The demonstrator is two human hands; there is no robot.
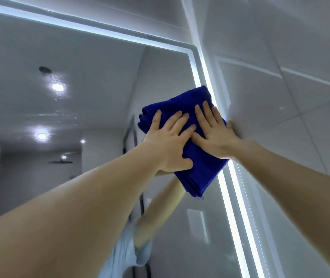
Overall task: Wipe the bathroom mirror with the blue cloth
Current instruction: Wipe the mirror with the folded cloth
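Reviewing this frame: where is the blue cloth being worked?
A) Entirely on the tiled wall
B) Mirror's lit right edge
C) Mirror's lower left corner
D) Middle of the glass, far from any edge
B: the left hand and right hand press flat on the folded blue cloth, which lies on the mirror and overlaps the light strip along its right edge.
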